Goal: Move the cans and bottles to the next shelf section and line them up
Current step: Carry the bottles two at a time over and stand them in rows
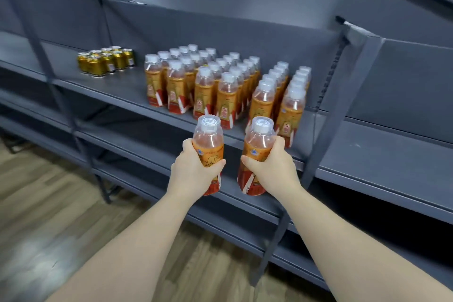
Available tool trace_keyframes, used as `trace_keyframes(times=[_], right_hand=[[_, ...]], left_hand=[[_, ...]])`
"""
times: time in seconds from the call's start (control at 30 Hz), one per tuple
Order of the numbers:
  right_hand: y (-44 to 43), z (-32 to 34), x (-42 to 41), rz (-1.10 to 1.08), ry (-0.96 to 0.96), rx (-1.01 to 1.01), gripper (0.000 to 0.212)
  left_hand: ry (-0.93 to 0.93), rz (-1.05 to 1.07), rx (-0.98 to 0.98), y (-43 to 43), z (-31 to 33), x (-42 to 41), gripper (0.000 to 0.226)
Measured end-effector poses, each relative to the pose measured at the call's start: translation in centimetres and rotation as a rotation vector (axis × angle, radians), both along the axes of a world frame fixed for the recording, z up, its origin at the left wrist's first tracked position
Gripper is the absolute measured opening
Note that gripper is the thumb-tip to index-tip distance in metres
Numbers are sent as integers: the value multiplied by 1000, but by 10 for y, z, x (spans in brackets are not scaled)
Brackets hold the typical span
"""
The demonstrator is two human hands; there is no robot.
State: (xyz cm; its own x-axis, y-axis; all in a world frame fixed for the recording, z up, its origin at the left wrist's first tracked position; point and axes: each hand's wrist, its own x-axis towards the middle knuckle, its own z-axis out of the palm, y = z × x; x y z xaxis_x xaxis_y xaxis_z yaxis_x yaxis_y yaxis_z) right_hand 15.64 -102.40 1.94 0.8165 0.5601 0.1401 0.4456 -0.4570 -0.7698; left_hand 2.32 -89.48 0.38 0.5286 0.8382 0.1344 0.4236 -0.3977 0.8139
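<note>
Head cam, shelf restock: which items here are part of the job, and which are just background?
Job: left hand gripping one orange bottle; right hand gripping a second bottle; shelved bottle rows; gold cans; the shelf under them.
Background: lower shelves; wooden floor.

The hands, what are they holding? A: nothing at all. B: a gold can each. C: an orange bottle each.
C: the left hand grips the left orange bottle and the right hand grips the right orange bottle, fingers curled round each.
</note>
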Motion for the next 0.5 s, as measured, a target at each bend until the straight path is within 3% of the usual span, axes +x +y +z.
trace_keyframes(times=[0.5], right_hand=[[182, -11, -25, 343, 14, -4, 61]], left_hand=[[40, 299, -10, 133, -6, -52, 64]])
